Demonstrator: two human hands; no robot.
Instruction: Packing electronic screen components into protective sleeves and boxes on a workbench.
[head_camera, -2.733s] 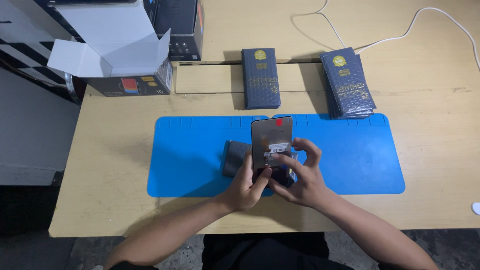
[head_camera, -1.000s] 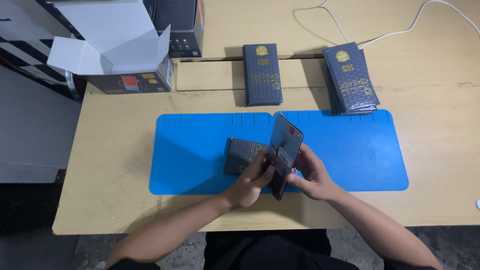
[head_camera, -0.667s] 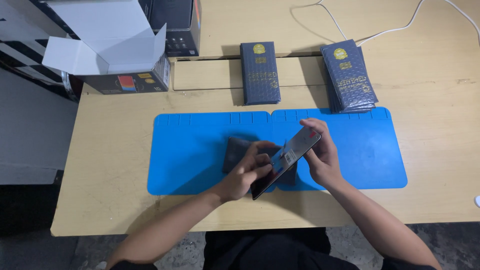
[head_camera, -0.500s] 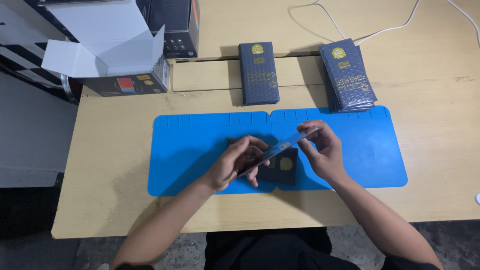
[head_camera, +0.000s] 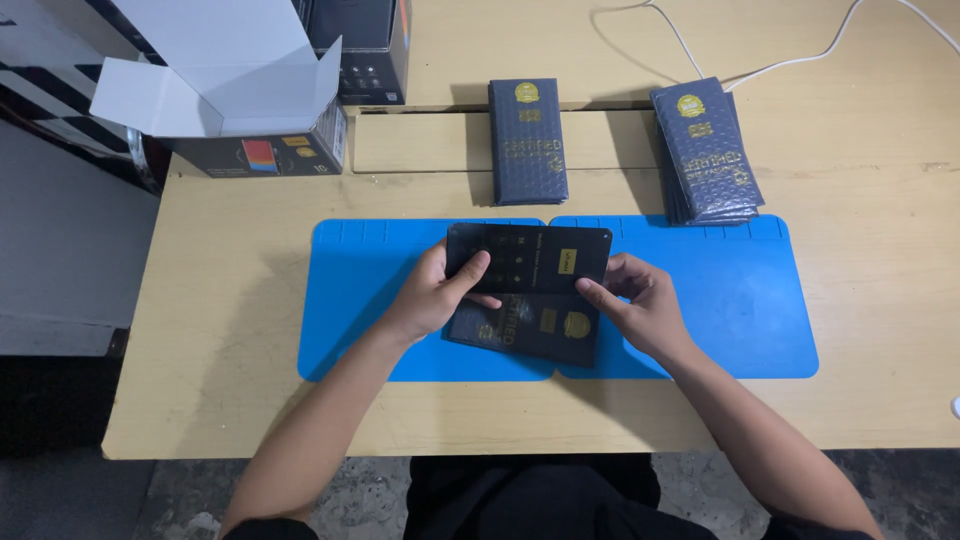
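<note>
Phone-repair workbench: blue work mat (head_camera: 720, 300); stacked dark packets (head_camera: 705, 150); open carton (head_camera: 230, 100)

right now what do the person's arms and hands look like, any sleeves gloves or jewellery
Both arms are bare from the wrist to the bottom edge of the picture, with no sleeves in view. The left hand and the right hand wear no gloves, and no rings, watch or bracelets show. Dark clothing shows at the lap below.

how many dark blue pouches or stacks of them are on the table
3: one dark pouch on the wood above the blue mat, a fanned stack at upper right, and one pouch under the hands. How many pouches the stack holds can't be counted.
</note>
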